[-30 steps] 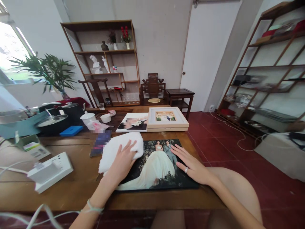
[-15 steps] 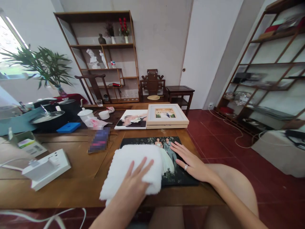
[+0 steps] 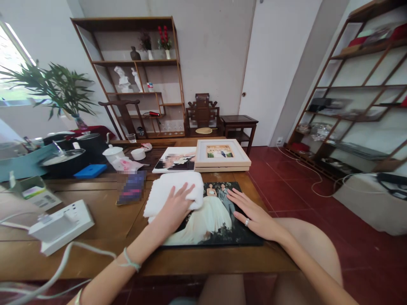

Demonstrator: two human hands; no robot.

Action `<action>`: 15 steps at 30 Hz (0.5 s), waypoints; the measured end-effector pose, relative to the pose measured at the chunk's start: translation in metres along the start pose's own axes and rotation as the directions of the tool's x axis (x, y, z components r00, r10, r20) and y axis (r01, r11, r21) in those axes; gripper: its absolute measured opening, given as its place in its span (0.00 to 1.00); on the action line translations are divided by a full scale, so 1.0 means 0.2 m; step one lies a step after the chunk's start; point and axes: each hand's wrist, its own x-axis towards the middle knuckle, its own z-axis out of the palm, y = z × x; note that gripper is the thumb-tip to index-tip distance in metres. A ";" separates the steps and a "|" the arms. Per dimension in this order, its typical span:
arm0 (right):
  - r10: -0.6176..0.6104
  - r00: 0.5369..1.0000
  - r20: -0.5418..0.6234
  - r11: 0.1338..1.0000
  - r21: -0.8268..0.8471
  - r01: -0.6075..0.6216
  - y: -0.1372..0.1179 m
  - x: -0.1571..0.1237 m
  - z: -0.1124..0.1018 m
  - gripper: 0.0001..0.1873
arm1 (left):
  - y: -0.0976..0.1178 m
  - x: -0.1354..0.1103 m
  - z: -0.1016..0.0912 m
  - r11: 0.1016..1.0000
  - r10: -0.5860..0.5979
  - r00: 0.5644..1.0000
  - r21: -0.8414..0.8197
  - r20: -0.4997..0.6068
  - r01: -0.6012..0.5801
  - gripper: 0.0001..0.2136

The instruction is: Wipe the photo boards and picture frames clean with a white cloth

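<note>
A folded white towel [image 3: 173, 186] lies over the upper left part of a dark wedding photo panel [image 3: 210, 216], which rests flat near the table's front edge. Spread fingers of my left hand [image 3: 178, 202] press on top of the towel, palm down. With a ring on one finger, my right hand [image 3: 254, 216] rests flat and open on the photo's right side, beside the pictured couple. The towel hides the panel's upper left corner.
Behind the panel are a light wooden picture frame [image 3: 223, 166] and a white-edged photo print [image 3: 174, 160]. Left of them stand a white cup [image 3: 138, 153], a blue box [image 3: 90, 170], a white power strip [image 3: 68, 228] and a pan [image 3: 63, 157].
My left hand has pushed the towel away from me across the photo, uncovering more of the white dress and lower left part. My right hand has stayed in place.
</note>
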 end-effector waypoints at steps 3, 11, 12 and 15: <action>-0.001 1.000 -0.010 1.000 0.002 0.001 0.01 0.00 0.00 0.28 | 0.16 -0.11 0.06 0.997 0.068 0.997 -0.035 -0.047 -0.070 0.06; -0.026 0.999 -0.019 1.000 -0.008 0.026 0.01 0.00 0.01 0.28 | 0.42 -0.27 0.16 0.954 0.253 0.911 -0.071 -0.325 -0.290 0.09; -0.028 0.999 -0.021 1.000 -0.011 0.028 0.01 0.00 0.01 0.28 | 0.40 -0.24 0.13 0.962 0.230 0.935 -0.082 -0.269 -0.260 0.08; -0.046 0.999 -0.027 0.999 -0.014 0.045 0.02 0.00 0.01 0.28 | 0.34 -0.09 0.05 0.986 0.119 0.989 -0.109 -0.087 -0.128 0.08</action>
